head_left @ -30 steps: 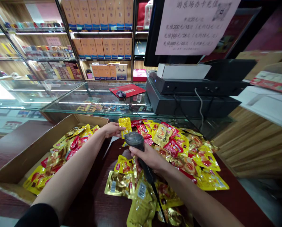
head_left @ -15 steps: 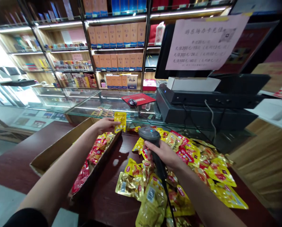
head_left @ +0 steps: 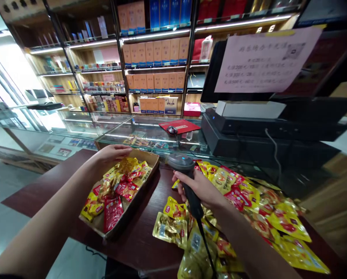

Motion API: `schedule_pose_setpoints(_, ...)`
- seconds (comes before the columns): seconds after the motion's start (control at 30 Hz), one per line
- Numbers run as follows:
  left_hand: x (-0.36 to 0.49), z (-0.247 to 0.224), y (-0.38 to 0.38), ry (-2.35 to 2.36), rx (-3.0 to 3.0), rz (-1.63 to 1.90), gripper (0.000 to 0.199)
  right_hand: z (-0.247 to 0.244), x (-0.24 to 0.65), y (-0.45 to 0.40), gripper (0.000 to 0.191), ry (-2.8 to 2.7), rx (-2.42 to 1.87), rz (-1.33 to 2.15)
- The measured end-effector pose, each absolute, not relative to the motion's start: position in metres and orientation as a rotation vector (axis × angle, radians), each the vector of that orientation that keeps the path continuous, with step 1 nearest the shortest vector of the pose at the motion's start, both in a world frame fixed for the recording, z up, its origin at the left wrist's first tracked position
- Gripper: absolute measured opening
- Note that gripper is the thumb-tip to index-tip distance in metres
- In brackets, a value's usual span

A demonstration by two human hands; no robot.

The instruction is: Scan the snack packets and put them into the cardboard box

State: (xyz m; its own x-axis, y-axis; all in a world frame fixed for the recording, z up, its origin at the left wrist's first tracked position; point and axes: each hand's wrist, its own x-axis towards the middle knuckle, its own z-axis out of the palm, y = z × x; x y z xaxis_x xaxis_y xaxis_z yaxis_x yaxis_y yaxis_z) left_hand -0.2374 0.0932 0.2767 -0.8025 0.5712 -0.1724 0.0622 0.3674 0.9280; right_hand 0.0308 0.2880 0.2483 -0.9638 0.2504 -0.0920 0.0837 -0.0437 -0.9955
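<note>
My right hand [head_left: 201, 186] is wrapped round the grip of a dark barcode scanner [head_left: 192, 197], whose head points away and to the left. Over the left rim of a shallow cardboard box [head_left: 123, 228] hovers my left hand [head_left: 112, 153], its fingers stretched out and holding nothing. Just below those fingers is a blurred yellow snack packet [head_left: 127, 166]; whether they touch it I cannot tell. Red and yellow packets [head_left: 113, 213] lie jumbled in the box. Beneath and right of the scanner spreads a pile of yellow, gold and red snack packets [head_left: 227, 180].
A glass counter [head_left: 115, 135] runs behind the dark red table [head_left: 144, 217], bearing a red mat [head_left: 182, 126] with a mouse [head_left: 171, 130]. At right stands a monitor with a taped paper sign [head_left: 266, 64]. The scanner's cable [head_left: 206, 244] hangs toward me.
My left hand has moved left over the box and let go of the yellow packet it held. My right hand keeps hold of the scanner. The view has shifted, showing more of the box.
</note>
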Motion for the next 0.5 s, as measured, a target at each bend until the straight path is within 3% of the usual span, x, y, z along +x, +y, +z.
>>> schedule_pose_setpoints(0.27, -0.185, 0.255, 0.176, 1.978, 0.842, 1.278, 0.058, 0.235, 0.056, 0.317, 0.037, -1.957, -0.515, 2.136)
schedule_pose_setpoints(0.5, -0.144, 0.206, 0.250, 1.947, 0.931, 1.056, 0.051, 0.232, 0.062, 0.333, 0.034, -1.921, -0.575, 2.112)
